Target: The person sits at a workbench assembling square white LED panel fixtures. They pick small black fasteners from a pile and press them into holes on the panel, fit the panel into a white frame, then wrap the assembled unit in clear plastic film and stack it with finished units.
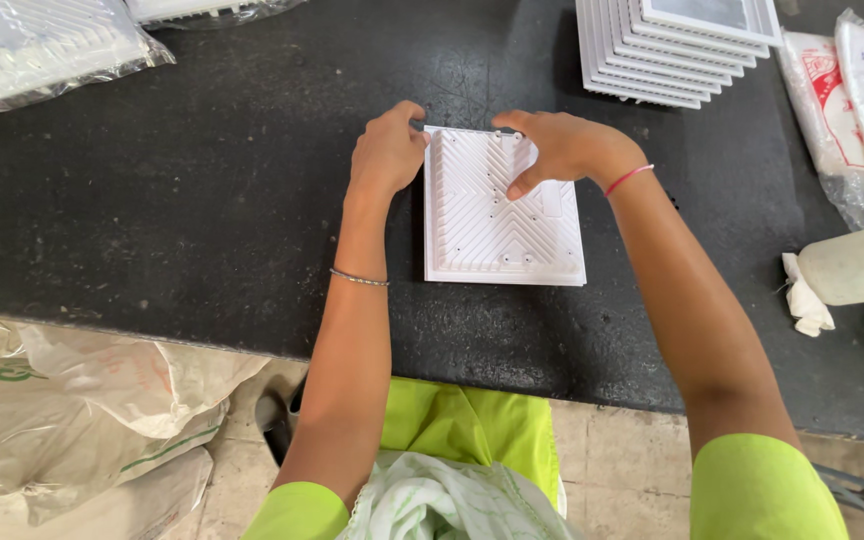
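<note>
— What do you see at the far left of the bench?

— From my seat I see the black stone bench [202, 200]. At its far left corner lies a clear plastic bag of white ribbed plates [37, 45]. Under the bench edge, on the floor, there are white woven sacks [82, 420].

— And my left hand?

— My left hand [387, 150] is curled at the upper left corner of the white square plastic plate with diagonal ribs [502, 215]. The fingers grip the plate edge there, with the thumb pointing up near the top edge. A thin metal bangle [359, 279] sits on that forearm.

— Where is the plate itself?

— It lies flat on the bench, about the middle, ribbed side up, between my two hands.

— The right hand?

— My right hand [557, 145] holds the top edge near the right corner, and one finger bends down and touches the ribs. A red thread band [629, 178] is on the wrist.

— Further right?

— A stack of similar white plates [672, 50] stands at the far edge, well apart from my plate. Beside it are printed plastic bags [852, 100], and lower a white cylinder [857, 265] with a crumpled white cloth [805, 305].
</note>
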`<state>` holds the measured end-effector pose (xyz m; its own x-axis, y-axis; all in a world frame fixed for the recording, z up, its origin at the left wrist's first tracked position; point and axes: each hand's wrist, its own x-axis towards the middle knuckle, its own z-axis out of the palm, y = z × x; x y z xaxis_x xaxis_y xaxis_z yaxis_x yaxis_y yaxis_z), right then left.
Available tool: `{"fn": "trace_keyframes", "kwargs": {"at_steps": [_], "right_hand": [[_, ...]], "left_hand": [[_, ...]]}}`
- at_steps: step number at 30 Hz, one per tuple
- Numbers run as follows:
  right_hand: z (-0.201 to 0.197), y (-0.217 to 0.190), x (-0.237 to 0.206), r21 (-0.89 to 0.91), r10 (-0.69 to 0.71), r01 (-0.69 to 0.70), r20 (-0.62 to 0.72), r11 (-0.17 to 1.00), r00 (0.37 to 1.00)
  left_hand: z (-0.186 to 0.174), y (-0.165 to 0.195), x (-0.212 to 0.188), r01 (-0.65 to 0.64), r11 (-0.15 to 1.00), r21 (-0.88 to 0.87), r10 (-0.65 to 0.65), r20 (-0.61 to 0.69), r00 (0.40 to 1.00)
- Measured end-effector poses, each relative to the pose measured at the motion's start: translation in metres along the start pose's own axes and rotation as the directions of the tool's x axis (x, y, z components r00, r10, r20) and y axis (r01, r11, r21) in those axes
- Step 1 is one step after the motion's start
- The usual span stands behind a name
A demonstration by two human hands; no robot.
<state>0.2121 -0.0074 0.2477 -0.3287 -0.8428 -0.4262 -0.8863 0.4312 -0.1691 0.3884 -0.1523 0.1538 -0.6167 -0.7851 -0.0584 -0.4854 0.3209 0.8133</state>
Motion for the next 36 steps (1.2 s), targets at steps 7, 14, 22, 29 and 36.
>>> {"fn": "trace_keyframes", "kwargs": {"at_steps": [7, 14, 22, 29, 36], "right_hand": [[0.006, -0.005, -0.003, -0.008, 0.011, -0.011, -0.049, 1.000, 0.999], [0.008, -0.016, -0.017, -0.137, 0.065, -0.077, -0.092, 0.988, 0.994], [0.054, 0.038, -0.066, 0.206, -0.043, 0.260, -0.702, 0.943, 0.711], [0.128, 0.087, -0.103, 0.878, 0.416, 0.150, -0.358, 0.454, 0.836], [0.141, 0.102, -0.114, 0.970, 0.431, 0.163, -0.227, 0.180, 0.874]], "left_hand": [[-0.007, -0.005, 0.002, -0.047, 0.997, -0.056, 0.044, -0.056, 0.997], [-0.010, -0.001, 0.000, -0.131, 0.987, -0.093, 0.115, -0.162, 0.980], [-0.022, 0.016, -0.027, -0.008, 0.982, -0.190, 0.020, 0.061, 0.998], [-0.015, 0.027, -0.028, -0.126, 0.919, -0.373, 0.149, 0.034, 0.988], [0.009, 0.026, -0.023, -0.042, 0.937, -0.345, 0.100, 0.152, 0.983]]}}
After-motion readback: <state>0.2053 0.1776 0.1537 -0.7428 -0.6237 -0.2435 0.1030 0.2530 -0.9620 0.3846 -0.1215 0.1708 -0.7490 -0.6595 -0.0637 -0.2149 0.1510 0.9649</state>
